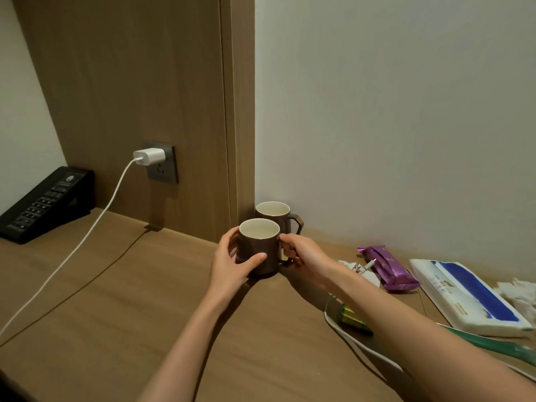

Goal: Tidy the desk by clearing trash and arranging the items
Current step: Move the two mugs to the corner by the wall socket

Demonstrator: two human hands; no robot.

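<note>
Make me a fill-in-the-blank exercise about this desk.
The left hand wraps the near mug while the right hand holds its ____.
The second mug stands directly ____ the near mug.
The ____ charger sits in the wall socket.
Missing words: handle; behind; white.

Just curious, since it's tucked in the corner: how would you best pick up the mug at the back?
Probably by the back mug's handle, coming from the right: it juts that way, while the front mug and wooden panel crowd its other sides.
</note>
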